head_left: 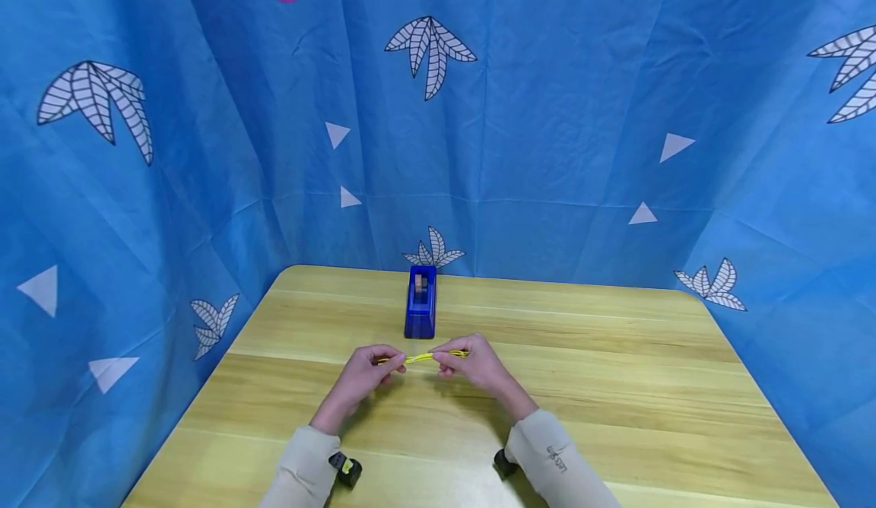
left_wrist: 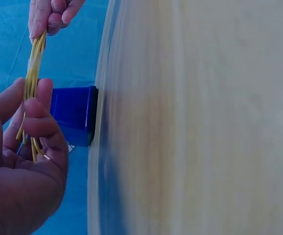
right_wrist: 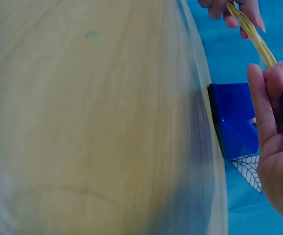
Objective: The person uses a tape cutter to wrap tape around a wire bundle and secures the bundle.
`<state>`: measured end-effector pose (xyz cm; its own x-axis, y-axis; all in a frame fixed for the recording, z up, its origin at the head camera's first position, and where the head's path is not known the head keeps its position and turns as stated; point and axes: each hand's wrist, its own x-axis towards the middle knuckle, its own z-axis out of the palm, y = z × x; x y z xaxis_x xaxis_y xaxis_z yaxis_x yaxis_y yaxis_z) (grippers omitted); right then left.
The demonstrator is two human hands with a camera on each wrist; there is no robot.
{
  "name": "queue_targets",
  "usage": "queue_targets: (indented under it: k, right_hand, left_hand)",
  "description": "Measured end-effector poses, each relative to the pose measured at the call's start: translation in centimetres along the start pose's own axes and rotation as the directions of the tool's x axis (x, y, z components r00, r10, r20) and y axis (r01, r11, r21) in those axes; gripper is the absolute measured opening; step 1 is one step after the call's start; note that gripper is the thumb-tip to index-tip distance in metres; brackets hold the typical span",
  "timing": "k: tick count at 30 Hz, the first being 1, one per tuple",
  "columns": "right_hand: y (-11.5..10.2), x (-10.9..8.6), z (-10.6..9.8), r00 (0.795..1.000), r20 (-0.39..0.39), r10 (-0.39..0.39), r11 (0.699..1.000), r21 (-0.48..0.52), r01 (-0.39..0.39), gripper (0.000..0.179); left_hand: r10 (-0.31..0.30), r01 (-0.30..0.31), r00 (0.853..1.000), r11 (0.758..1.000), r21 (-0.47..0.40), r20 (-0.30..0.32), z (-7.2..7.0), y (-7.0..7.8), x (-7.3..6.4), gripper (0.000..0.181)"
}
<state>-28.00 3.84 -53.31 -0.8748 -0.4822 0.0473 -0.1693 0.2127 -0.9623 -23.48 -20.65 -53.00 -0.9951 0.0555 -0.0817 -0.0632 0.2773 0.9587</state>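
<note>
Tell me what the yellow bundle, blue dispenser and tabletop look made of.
Yellow bundle: perhaps plastic-coated wire or cord, smooth; thin, evenly coloured strands.
Blue dispenser: likely hard plastic, smooth; even colour, crisp edges.
Tabletop: wood or wood-look laminate, slightly shiny; streaked grain, pale glare.

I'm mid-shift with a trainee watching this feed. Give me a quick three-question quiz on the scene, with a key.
1. What do the left hand and the right hand hold between them?
A) a pair of scissors
B) a bundle of thin yellow strands
C) a sheet of paper

2. True or false: the blue tape dispenser stands on the table beyond the hands, toward the curtain.

3. Fill in: the curtain behind the table is ____, with leaf prints on it.

Key: 1. B; 2. True; 3. blue
</note>
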Motion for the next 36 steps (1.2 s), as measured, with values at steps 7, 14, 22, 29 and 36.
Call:
queue_targets:
  k: [7,14,22,29,36]
  right_hand:
    - [0.11,0.19,0.04,0.999,0.025,0.024,0.999,0.043,-0.025,0.022]
    - [0.43,0.24,-0.68,0.989,0.081,0.12,0.962,0.238,-0.136,0.041]
    - [0.44,0.6,-0.64,0.974,0.114,0.195,0.933,0.283,-0.22,0.049]
    - [0.3,0.66,-0.25,0.965,0.097,0.244,0.918,0.299,-0.263,0.041]
    - [0.22,0.84,-0.13,0.978,0.045,0.205,0.927,0.311,-0.209,0.03]
  left_hand:
    - [0.045,-0.045,0.999,0.999,-0.016,0.004,-0.16,-0.2,0.27,0.017]
    - [0.124,-0.123,0.992,0.991,0.06,-0.026,-0.11,0.13,0.36,0.01]
    - [0.181,-0.173,0.983,0.972,0.157,-0.039,-0.15,0.46,0.53,0.005]
    - [0.206,-0.195,0.978,0.96,0.2,-0.032,-0.09,0.59,0.43,0.004]
    - [0.267,-0.254,0.963,0.944,0.212,-0.034,0.1,0.59,0.26,0.006]
